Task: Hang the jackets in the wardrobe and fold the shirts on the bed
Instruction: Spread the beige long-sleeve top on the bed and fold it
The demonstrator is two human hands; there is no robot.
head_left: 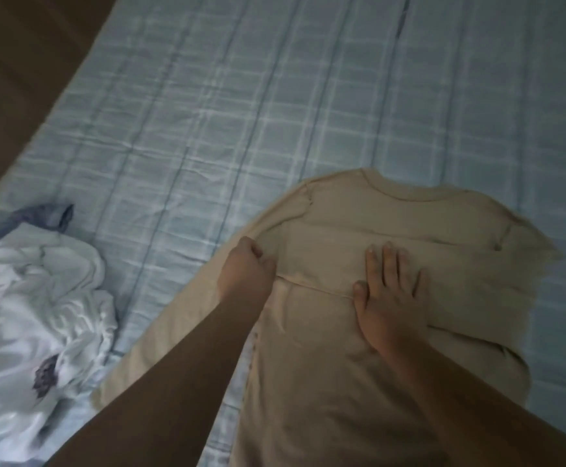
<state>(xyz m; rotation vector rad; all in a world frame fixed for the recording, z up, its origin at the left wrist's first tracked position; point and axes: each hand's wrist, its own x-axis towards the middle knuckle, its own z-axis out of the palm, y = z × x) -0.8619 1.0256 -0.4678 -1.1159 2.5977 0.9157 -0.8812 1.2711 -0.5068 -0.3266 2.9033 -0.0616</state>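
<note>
A beige long-sleeved shirt [392,224] lies flat on the bed [241,112], collar pointing away from me. One sleeve is folded across the chest. My left hand [248,267] grips the fabric at the shirt's left edge, near the shoulder fold. My right hand [389,291] lies flat on the middle of the shirt with fingers spread, pressing the folded sleeve down. The other long sleeve trails toward the lower left.
A crumpled white garment [39,298] with a dark print lies at the left on the bed, a bluish piece [46,214] behind it. The blue checked bedcover stretches away above and right. A brown floor [15,62] shows at the upper left.
</note>
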